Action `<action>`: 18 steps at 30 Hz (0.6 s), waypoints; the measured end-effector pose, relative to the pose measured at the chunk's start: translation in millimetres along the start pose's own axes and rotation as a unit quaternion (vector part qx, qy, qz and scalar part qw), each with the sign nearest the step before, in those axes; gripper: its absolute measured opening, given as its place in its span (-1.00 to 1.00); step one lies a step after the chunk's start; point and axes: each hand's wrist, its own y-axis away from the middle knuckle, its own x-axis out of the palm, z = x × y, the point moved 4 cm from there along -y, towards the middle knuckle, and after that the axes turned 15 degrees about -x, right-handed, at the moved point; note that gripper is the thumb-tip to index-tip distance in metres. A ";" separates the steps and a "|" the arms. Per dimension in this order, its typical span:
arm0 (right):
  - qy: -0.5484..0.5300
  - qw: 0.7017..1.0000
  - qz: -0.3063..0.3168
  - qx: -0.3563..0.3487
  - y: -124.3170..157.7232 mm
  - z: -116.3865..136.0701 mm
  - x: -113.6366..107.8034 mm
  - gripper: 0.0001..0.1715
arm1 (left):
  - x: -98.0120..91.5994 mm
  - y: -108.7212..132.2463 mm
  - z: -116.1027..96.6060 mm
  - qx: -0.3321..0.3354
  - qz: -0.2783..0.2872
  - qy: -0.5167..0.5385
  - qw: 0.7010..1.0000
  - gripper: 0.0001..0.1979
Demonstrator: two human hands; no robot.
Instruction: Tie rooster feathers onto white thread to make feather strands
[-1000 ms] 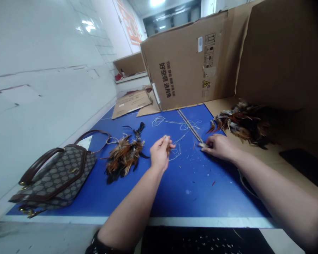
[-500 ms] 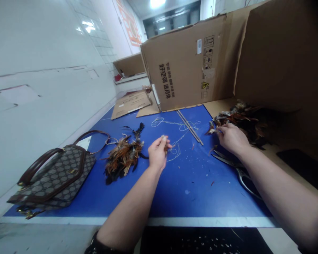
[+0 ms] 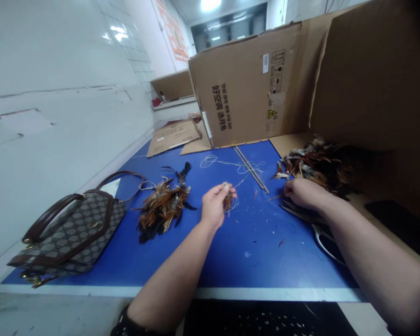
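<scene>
Head view gives us two thin sticks [image 3: 252,171] as a landmark. Nearer to us and left of the sticks, our left hand [image 3: 215,205] pinches a small feather tuft [image 3: 227,200] between thumb and fingers. Right of the sticks' near ends, our right hand [image 3: 301,192] has curled fingers just beside a feather pile [image 3: 315,161]; we cannot tell whether they grip anything. We judge the tuft very light and soft, easily bent or ruffled, so the pale end at our thumb seems the best hold. Loose thread [image 3: 227,162] lies left of the sticks and across them, and could snag feathers. Scissors [image 3: 318,233] lie right of the sticks, crowding our right hand. Farther left of the sticks are a feather bundle [image 3: 166,205] and a handbag [image 3: 73,238]; beyond them, a cardboard box [image 3: 245,93] blocks the far side.
</scene>
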 end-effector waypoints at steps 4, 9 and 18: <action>0.019 0.996 -0.079 -0.035 -0.2 17.4 -12.7 -0.84 | 8.2 11.4 -2.2 -0.001 0.008 -0.027 1.000 -0.63; -0.038 0.954 -0.169 -0.246 7.2 75.6 -21.1 -0.77 | 24.1 30.5 -5.1 0.072 0.033 -0.160 0.984 -0.73; -0.181 0.882 -0.231 -0.368 18.6 125.1 -22.3 -0.78 | 34.5 28.2 25.6 -0.020 0.077 -0.170 0.982 -0.70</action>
